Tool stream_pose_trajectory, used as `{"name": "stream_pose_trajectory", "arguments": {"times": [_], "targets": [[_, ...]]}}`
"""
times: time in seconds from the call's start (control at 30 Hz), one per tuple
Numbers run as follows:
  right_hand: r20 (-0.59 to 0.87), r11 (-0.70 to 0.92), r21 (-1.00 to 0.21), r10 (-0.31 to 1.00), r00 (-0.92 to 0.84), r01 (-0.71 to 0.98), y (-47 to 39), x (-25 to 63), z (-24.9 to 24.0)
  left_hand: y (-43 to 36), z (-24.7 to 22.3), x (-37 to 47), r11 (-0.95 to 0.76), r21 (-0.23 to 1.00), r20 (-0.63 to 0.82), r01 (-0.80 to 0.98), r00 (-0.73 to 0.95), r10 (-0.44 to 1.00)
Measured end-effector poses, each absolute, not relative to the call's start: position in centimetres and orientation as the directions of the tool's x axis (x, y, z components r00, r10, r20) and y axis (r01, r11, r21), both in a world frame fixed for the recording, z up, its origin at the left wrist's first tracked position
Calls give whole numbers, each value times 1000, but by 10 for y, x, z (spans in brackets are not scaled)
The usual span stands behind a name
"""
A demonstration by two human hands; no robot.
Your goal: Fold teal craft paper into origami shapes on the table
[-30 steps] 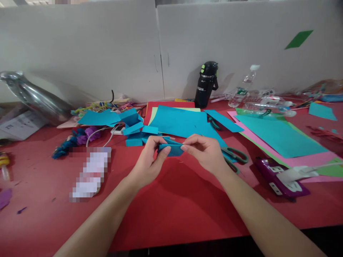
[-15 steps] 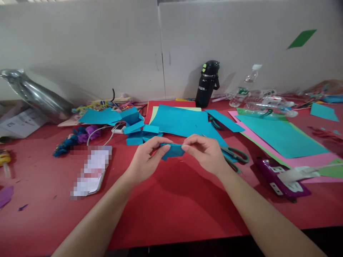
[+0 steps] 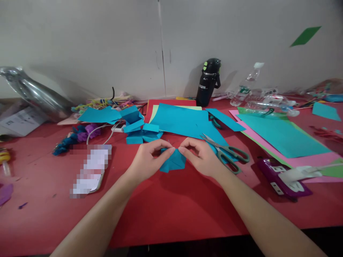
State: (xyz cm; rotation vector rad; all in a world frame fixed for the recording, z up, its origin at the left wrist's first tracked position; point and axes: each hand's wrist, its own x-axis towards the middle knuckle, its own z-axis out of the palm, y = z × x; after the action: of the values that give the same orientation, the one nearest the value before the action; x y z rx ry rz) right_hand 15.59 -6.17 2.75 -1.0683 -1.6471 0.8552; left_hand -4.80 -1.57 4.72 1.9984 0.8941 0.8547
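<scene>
Folded blue paper: a small creased piece (image 3: 175, 161) held up between both hands, in front of the person at the centre of the red table (image 3: 160, 217).
Left hand: the left hand (image 3: 144, 160) is nearly closed, thumb and fingertips pinching the paper's top edge.
Right hand: the right hand (image 3: 202, 156) is also nearly closed, thumb and forefinger pinching that edge just beside the left fingertips.
Scissors: scissors (image 3: 223, 146) with grey-green handles lie near the right hand, partly over blue paper.
Blue paper pile: folded blue pieces (image 3: 134, 126) are heaped beyond the left hand, beside a large blue sheet (image 3: 179, 119).
Black flask: a lidded black flask (image 3: 205, 89) stands by the white partition (image 3: 107, 46); its contents are hidden.
Plastic bottles: a clear bottle (image 3: 243, 91) with a white cap and green label stands right of the flask; clear bottles (image 3: 269, 107) lie beside it, contents too unclear to tell.
Steel jug: a shiny jug (image 3: 37, 93) at far left, inside hidden.
White box: a box marked ZTE (image 3: 25, 123) sits in front of the jug, contents not visible.
</scene>
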Motion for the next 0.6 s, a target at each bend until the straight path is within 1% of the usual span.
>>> {"name": "stream_pose_trajectory", "arguments": {"times": [0.17, 0.3, 0.43, 0.6], "targets": [[266, 308, -920, 945, -190, 244, -61, 156, 25, -15, 47, -46, -457, 810, 195, 368, 566, 801], [275, 322, -900, 942, -190, 293, -62, 155, 23, -16, 45, -45, -455, 811, 174, 367, 592, 787], [289, 319, -886, 947, -138, 336, -62, 152, 23, -16, 44, -45, -438, 833, 168, 338, 600, 782], [215, 233, -941, 971, -101, 246, -61, 151, 25, -13, 45, -44, -415, 863, 209, 288, 545, 812]]}}
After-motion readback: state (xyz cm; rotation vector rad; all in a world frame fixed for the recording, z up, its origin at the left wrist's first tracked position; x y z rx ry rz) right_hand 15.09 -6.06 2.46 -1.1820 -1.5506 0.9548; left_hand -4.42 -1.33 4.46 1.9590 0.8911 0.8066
